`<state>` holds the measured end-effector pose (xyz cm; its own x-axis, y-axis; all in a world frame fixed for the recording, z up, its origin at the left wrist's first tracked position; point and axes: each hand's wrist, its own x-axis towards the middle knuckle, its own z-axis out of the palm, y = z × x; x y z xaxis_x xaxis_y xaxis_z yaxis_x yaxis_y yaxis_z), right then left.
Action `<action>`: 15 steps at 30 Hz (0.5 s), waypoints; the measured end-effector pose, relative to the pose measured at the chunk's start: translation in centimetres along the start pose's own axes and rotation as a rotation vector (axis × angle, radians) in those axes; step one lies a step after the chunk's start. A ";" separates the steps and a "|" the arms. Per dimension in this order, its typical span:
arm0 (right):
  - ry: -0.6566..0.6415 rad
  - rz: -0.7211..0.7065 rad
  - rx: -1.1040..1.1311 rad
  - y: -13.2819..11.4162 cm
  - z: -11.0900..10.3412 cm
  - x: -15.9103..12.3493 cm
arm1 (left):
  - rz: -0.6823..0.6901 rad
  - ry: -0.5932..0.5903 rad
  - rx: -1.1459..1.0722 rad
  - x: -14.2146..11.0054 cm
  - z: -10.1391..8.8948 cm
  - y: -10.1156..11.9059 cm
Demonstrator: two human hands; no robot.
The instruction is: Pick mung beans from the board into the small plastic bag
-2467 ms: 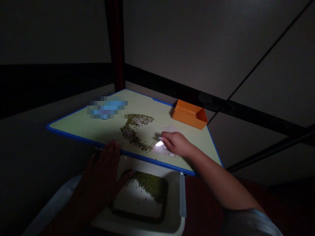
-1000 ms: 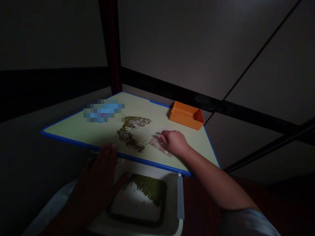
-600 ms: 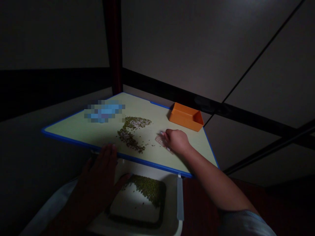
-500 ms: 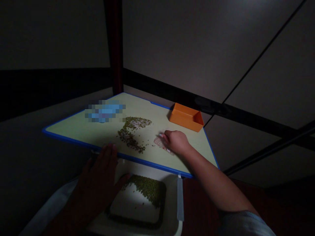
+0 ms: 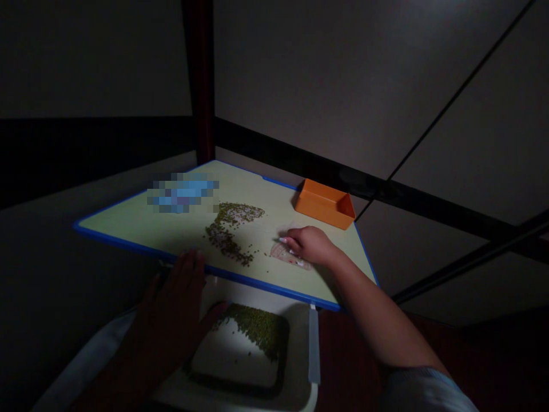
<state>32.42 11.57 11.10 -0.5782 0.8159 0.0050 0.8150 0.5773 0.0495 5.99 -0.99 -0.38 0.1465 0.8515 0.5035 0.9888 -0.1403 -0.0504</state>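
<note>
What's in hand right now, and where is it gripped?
Right hand: a clear, pinkish flat piece, seemingly around its middle; the exact spot is hidden. Left hand: at the near edge of the board, grip unclear.

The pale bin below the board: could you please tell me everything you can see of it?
The pale bin is open-topped, round-cornered and looks like plastic, with a grey strip, perhaps a latch, on its right side. It stands upright, its far side beneath the board. Small green grains are heaped toward the far right of its floor, a few scattered. The left hand hides some of it; contact is unclear.
</note>
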 end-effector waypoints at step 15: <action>0.026 -0.028 0.038 -0.3 -0.3 -0.4 | -0.010 -0.044 -0.036 0.0 -0.6 0.2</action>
<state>32.38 11.06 11.39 -0.6008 0.7988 0.0304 0.7994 0.6007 0.0118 6.21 -1.29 0.16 0.1385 0.8744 0.4651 0.9887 -0.1489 -0.0146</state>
